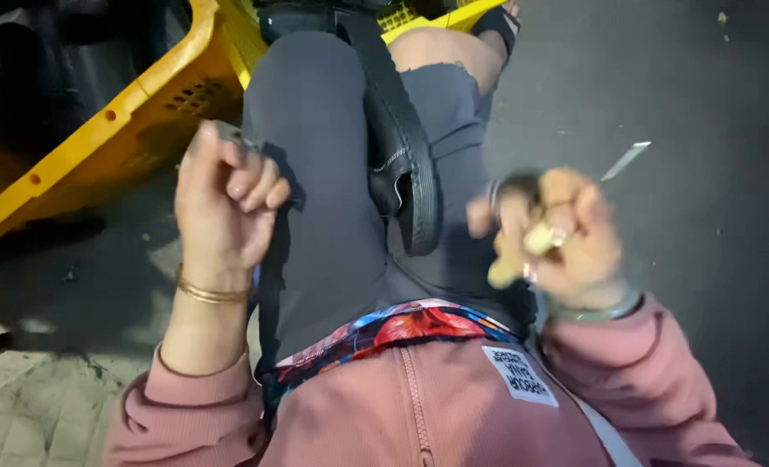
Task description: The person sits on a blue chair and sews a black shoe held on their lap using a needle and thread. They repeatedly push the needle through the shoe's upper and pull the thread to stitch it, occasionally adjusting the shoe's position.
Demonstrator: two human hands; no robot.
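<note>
A yellow plastic crate [99, 130] is crowding the upper left, its perforated rim running diagonally and sitting just beside the person's raised knee. To the right, dark floor [713, 216] is lying open and bare all the way to the frame edge, giving the freest room on that side. At the lower left the dark floor is giving way to a paler, cracked patch of ground [30, 406]. The person's legs in grey trousers [324, 173] are filling the middle, with a black sandal [406, 164] resting across the thigh between the two hands.

The left hand [224, 203] is curling shut into a loose fist above the left thigh, pinching a small grey object [229, 132] at its top between thumb and forefinger; what the object is cannot be told. A gold bangle [210, 294] is circling that wrist.

The right hand [557, 238] is blurring, fingers closed around a slim tool whose thin metal blade [625, 160] is sticking out up and to the right over the open floor, well apart from the crate. A pale bangle [596, 311] is sitting at that wrist, above a pink sleeve [653, 372].
</note>
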